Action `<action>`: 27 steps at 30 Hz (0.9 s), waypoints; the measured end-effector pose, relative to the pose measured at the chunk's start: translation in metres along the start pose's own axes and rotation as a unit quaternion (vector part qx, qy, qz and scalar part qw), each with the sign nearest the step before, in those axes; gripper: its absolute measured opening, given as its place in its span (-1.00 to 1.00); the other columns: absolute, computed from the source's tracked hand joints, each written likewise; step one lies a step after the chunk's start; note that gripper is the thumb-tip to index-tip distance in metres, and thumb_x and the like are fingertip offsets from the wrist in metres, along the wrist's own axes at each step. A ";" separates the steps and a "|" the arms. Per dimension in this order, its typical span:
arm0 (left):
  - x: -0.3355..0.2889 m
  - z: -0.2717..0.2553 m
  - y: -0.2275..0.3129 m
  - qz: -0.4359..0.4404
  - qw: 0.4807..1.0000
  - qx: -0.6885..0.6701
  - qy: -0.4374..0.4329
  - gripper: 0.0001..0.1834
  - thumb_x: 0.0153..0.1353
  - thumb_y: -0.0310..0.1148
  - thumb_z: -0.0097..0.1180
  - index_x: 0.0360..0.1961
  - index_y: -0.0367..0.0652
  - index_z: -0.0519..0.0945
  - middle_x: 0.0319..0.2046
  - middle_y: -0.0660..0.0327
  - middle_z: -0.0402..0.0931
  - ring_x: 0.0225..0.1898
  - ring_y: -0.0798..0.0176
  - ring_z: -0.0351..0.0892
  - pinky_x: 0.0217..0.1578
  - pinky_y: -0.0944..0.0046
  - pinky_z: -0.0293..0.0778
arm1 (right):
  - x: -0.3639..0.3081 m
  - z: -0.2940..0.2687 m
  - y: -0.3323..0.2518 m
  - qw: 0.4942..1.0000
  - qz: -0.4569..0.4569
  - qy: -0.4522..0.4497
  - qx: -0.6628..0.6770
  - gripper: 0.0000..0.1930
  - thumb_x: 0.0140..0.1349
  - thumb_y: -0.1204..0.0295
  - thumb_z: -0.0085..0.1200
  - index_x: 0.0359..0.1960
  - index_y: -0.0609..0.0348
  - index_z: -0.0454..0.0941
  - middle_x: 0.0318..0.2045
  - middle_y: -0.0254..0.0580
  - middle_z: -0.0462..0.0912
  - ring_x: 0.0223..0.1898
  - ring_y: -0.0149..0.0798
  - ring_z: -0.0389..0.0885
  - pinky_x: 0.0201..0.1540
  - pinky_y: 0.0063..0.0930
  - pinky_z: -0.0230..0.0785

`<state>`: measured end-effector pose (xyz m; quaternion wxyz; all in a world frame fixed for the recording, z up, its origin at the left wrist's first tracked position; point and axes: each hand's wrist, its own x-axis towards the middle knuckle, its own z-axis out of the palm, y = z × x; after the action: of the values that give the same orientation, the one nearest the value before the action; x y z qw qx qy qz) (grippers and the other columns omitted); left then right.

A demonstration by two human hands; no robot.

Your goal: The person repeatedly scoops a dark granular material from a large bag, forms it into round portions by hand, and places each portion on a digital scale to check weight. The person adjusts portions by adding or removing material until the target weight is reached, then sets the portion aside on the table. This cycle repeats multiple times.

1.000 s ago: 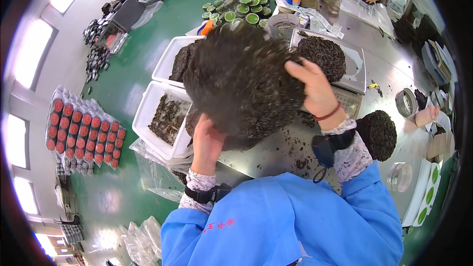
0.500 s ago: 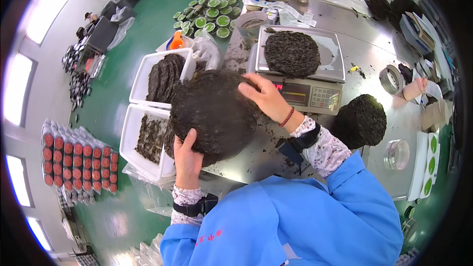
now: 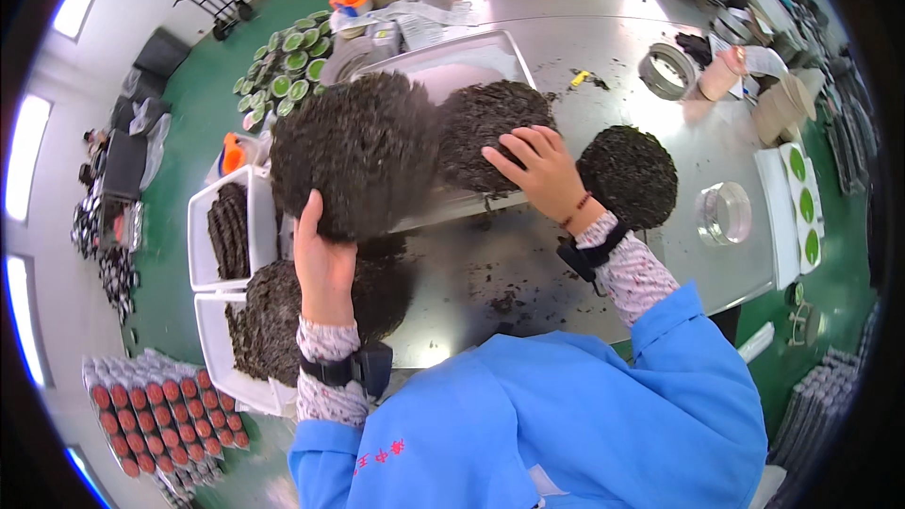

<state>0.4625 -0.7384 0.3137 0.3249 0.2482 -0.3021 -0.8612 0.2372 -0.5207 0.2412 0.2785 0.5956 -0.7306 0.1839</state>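
Observation:
My left hand grips the lower edge of a large round cake of dark pressed tea leaves and holds it upright above the steel table. My right hand lies with curled fingers on a smaller round tea cake, which rests on a white tray on the table. A third round tea cake sits on the table just right of my right wrist. Loose tea crumbs are scattered on the steel below the tray.
Two white bins stand at the table's left edge, one with stacked cakes, one with loose tea. A clear glass dish, a tape roll and a white tray with green lids lie to the right. Red-capped bottles stand on the green floor.
My right hand has left the large cake and moved onto the smaller cake on the tray. The left hand alone now holds the large cake, lifted higher and to the left.

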 end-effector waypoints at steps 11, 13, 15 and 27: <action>0.061 0.023 -0.067 0.074 0.962 0.240 0.110 -0.32 0.26 -0.34 0.09 0.31 -0.31 0.08 0.25 0.07 0.10 0.27 0.23 0.13 0.29 0.16 0.01 | -0.133 -0.101 0.059 0.958 0.245 0.002 -0.151 -0.40 -0.12 0.67 0.00 0.07 -0.04 0.51 0.05 -0.25 0.43 0.11 -0.11 0.35 0.17 -0.15 0.17; 0.022 0.034 -0.056 0.083 0.965 0.242 0.059 -0.37 0.28 -0.39 0.04 0.31 -0.30 0.11 0.26 0.06 0.11 0.28 0.21 0.12 0.30 0.19 0.00 | -0.160 -0.082 0.059 0.951 0.278 -0.093 -0.103 -0.35 -0.13 0.62 0.07 0.13 -0.03 0.44 0.10 -0.21 0.39 0.18 -0.08 0.27 0.22 -0.12 0.10; -0.014 0.034 -0.039 0.115 0.954 0.277 0.006 -0.42 0.28 -0.46 -0.02 0.30 -0.29 0.13 0.27 0.07 0.12 0.30 0.20 0.10 0.30 0.22 0.01 | -0.196 -0.048 0.058 0.938 0.284 -0.194 -0.040 -0.32 -0.12 0.51 0.11 0.18 -0.02 0.36 0.16 -0.17 0.34 0.25 -0.04 0.19 0.28 -0.09 0.01; -0.189 -0.191 0.064 0.212 0.656 0.608 0.394 -0.20 0.15 -0.15 0.23 0.27 -0.38 0.18 0.26 -0.12 0.07 0.30 -0.05 0.05 0.30 0.09 -0.01 | -0.023 -0.049 -0.027 0.961 0.201 -0.031 0.187 -0.68 0.13 0.54 -0.01 -0.03 0.19 0.48 -0.03 -0.07 0.51 0.04 -0.03 0.44 0.13 -0.23 0.22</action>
<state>0.7341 -0.7120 0.2683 0.3642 0.6351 -0.6463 -0.2149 0.2761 -0.4800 0.2629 0.0968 0.4834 -0.7963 0.3505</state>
